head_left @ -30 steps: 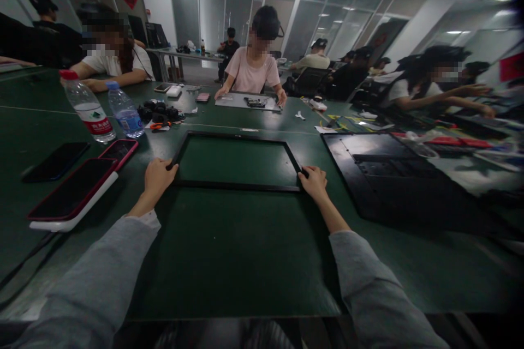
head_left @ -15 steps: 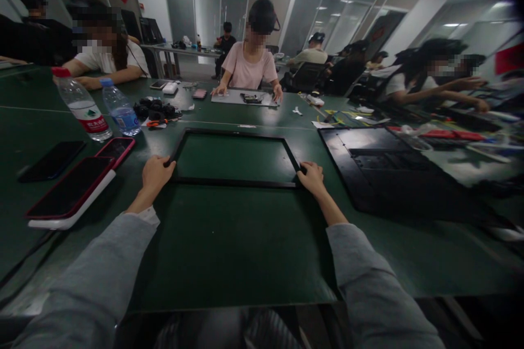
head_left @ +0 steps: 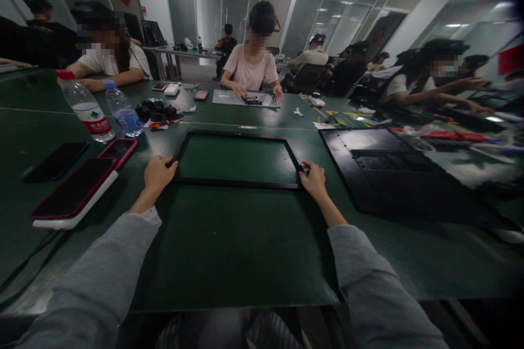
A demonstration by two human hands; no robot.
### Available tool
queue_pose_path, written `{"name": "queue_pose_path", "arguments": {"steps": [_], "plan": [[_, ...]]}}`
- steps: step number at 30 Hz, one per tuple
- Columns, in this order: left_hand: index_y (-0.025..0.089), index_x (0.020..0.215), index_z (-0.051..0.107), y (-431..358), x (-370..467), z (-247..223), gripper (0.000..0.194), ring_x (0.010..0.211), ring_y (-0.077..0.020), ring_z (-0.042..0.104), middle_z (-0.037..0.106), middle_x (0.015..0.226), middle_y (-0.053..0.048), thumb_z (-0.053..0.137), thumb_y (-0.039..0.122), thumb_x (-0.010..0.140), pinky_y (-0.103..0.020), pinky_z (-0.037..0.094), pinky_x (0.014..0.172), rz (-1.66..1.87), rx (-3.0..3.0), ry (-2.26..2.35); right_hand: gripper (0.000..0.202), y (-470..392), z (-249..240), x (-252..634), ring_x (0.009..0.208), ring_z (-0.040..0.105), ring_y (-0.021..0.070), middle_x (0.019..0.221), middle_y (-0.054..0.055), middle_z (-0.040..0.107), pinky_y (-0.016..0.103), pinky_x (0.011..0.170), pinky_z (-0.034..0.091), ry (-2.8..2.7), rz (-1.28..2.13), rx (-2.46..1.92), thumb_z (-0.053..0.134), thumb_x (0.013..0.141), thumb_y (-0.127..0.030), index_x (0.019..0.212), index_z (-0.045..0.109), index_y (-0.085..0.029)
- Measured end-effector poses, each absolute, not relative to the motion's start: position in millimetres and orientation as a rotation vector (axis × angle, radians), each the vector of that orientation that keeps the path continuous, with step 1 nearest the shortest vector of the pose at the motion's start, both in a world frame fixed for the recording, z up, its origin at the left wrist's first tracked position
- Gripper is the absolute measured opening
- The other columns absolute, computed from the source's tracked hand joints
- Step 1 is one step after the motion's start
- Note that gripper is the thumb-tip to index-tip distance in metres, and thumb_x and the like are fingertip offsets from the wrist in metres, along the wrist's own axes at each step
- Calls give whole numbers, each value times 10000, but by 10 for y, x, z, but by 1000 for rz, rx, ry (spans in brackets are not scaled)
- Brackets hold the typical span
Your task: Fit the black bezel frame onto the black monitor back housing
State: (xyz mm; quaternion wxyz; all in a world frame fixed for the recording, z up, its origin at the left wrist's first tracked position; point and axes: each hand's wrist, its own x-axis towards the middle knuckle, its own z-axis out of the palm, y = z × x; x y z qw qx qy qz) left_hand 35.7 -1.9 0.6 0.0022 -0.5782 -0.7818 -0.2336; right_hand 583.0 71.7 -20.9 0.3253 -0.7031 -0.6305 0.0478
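A thin black rectangular frame (head_left: 237, 182), which looks like a laptop screen bezel, is in front of me at the green table (head_left: 241, 251). Green tabletop shows through its middle. My left hand (head_left: 159, 175) grips its left side, fingers closed around the edge. On the opposite side, my right hand (head_left: 314, 180) holds the right edge between thumb and fingers. Whether the frame rests flat or is slightly raised, I cannot tell. To the right of my right hand lies a large black laptop casing panel (head_left: 393, 185) with a recessed section.
Left of me are a red-cased phone (head_left: 76, 188) on a white block, a dark phone (head_left: 57, 161) and two water bottles (head_left: 92, 114), (head_left: 125, 117). Black items with orange-handled tool (head_left: 158, 124) lie beyond. Across the table, a person (head_left: 251, 65) handles parts on a grey mat (head_left: 223, 97).
My hands and the black frame stay almost in place, with only a slight shift of the whole view. Across the table, the person's hand has moved right toward the part on the mat.
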Motion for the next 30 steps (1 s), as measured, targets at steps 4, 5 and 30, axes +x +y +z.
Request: {"name": "queue_pose_path", "arguments": {"steps": [4,5,30], "plan": [[195,1219,827,-4,372,-4,476,1146,-374,687,760,1202,-187,537,488,982,-475,554,971,-763,-1835,-2434,554,719,-208,5843,1196,609,337,1194,145,733,518,1060,481,-1624,154,-1823,569,790,-223,1331,680,-171],[185,1257,813,1,374,-3,495,1175,-375,677,751,1230,-193,531,488,985,-481,545,1004,-778,-1837,-2431,556,721,-205,5847,1188,614,336,1187,146,734,517,1057,483,-1617,160,-1824,572,780,-223,1322,682,-170],[262,1051,793,-137,747,277,445,1089,-343,695,779,1180,-123,768,647,830,-459,522,919,-816,-2456,-2267,662,527,176,6087,1365,474,387,1440,197,647,654,1173,339,-1323,65,-1895,527,872,-267,1525,551,-162]]}}
